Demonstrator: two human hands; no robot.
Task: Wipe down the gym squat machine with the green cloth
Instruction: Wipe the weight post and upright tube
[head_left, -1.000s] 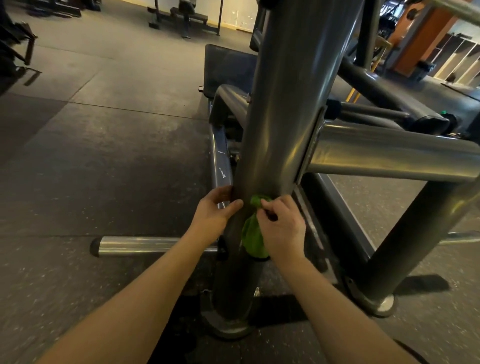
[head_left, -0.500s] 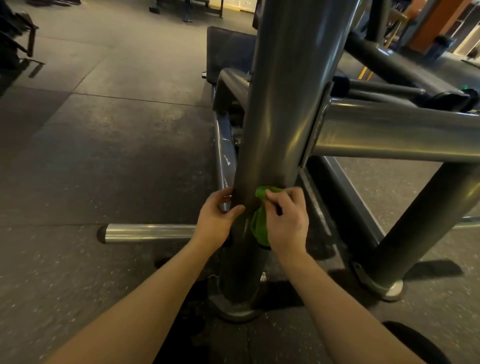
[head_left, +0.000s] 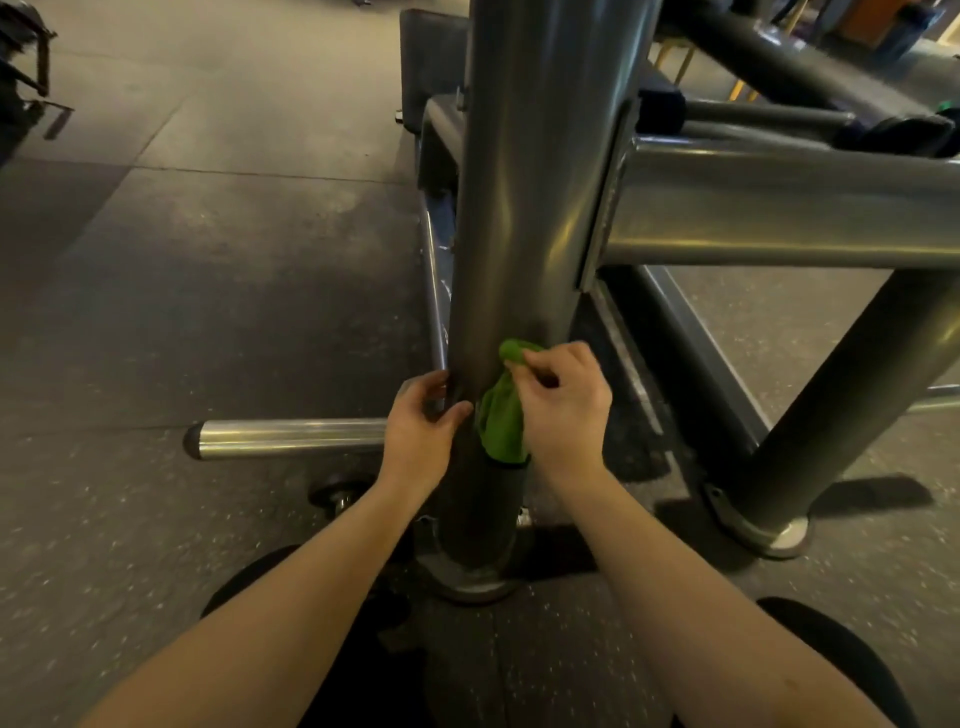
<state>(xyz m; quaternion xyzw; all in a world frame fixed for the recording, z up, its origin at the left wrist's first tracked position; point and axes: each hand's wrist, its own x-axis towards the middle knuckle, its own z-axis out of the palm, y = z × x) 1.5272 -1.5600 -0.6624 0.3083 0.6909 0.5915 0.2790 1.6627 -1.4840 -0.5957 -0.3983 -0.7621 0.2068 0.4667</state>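
Note:
The squat machine's thick grey upright post (head_left: 524, 197) fills the middle of the head view, standing on a round foot plate. My right hand (head_left: 563, 410) pinches a bunched green cloth (head_left: 501, 421) and holds it against the post's lower front, right of centre. My left hand (head_left: 421, 426) curls round the post's left side at the same height, thumb on the front and fingers behind it. Part of the cloth is hidden under my right palm.
A grey crossbar (head_left: 779, 213) runs right from the post to a slanted leg (head_left: 831, 400). A chrome peg (head_left: 291, 439) sticks out left, just below my left hand. A low frame rail (head_left: 434, 270) runs away behind. Dark rubber floor (head_left: 182, 291) lies to the left.
Both hands have slid a little up the post, the cloth moving with my right hand. My view has tilted down and my knees now show at the bottom.

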